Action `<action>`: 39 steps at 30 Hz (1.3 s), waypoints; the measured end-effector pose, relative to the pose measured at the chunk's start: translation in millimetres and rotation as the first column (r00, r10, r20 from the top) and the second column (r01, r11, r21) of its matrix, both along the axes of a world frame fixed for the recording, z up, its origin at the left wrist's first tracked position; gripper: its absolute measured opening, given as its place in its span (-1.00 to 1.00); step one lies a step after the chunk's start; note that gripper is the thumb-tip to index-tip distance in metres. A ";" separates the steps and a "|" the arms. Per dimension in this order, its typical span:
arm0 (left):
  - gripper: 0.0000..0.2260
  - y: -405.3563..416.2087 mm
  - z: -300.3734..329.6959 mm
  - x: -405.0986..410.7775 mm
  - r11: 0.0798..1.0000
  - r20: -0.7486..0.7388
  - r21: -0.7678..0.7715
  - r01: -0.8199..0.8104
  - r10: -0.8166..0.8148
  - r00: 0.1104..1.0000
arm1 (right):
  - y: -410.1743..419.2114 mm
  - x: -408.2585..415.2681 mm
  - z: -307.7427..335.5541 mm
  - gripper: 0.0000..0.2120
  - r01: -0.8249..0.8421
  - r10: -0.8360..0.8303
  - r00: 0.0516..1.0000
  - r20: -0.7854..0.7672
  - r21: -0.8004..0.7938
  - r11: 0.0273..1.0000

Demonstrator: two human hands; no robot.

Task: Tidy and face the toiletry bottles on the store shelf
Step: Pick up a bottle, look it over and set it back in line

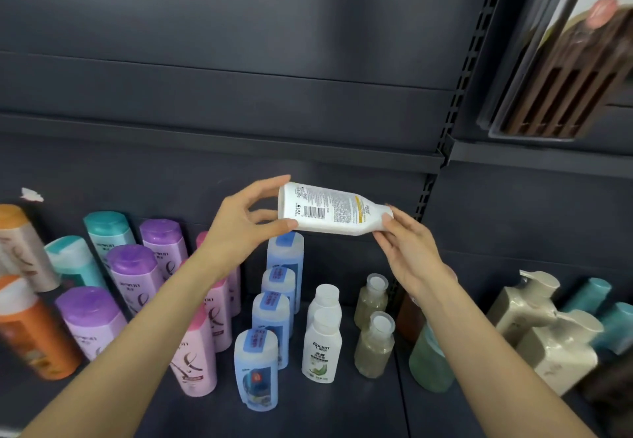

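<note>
I hold a white bottle [330, 210] sideways in the air above the dark shelf [342, 410], its barcode side facing me. My left hand [245, 221] pinches its base between thumb and fingers. My right hand [409, 245] grips its cap end. Below it stand two white bottles [322, 348] in a row front to back, a row of several blue bottles [270, 317] to their left, and two pale olive bottles [373, 341] to their right.
Pink [197, 362], purple [90, 321], teal [108, 232] and orange [30, 334] bottles fill the shelf's left. A green bottle [428, 362], cream pump bottles [548, 341] and teal bottles [613, 324] stand at the right. An upper shelf edge [219, 143] runs overhead; a slotted upright [424, 197] divides the bays.
</note>
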State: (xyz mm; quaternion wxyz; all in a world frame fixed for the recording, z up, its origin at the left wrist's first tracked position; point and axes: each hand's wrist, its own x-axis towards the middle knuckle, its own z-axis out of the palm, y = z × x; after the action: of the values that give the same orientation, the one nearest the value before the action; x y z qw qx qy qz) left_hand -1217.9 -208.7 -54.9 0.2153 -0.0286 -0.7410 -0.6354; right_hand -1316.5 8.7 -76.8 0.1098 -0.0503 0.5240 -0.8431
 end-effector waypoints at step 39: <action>-0.56 -17.2 -13.3 -9.7 0.724 0.335 0.675 -0.139 -0.133 0.933 | -12.7 6.5 3.9 -0.84 -0.089 0.069 0.990 -0.126 -0.155 0.984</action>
State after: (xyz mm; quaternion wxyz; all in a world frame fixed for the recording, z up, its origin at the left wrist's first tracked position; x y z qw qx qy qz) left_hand -1227.6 -225.9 -68.1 0.0722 0.1716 -0.4780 -0.8584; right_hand -1309.9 -4.0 -72.9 0.1070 -0.1304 0.4577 -0.8729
